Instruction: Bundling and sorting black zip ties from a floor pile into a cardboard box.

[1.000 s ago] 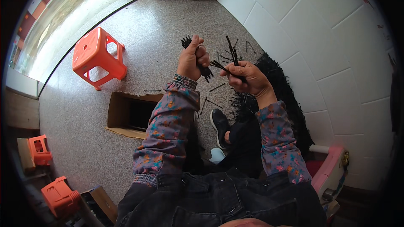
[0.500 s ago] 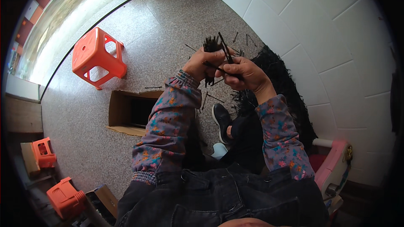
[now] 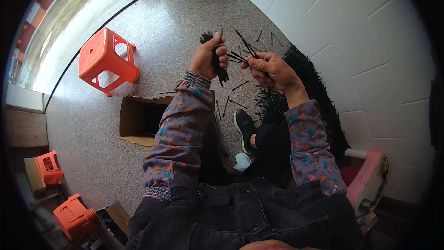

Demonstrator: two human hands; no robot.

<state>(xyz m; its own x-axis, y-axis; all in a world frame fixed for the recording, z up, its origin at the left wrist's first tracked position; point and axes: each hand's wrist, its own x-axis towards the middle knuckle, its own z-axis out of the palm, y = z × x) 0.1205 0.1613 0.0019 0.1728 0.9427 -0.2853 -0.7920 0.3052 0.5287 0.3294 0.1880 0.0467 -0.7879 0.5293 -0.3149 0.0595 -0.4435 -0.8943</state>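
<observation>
Black thin sticks fill both your hands near the top centre of the frame, the left hand (image 3: 209,58) fisted round a bundle (image 3: 216,60), the right hand (image 3: 270,69) pinching a few loose sticks (image 3: 243,51), so feed them in parallel, tips level, above the floor pile (image 3: 319,92).

A plain home-workshop corner: speckled stone floor (image 3: 138,28) meeting a white tiled wall (image 3: 351,32), with an open cardboard box (image 3: 138,120) on it, orange plastic stools (image 3: 104,60) beside the box, and black sticks (image 3: 319,88) heaped against the wall.
</observation>
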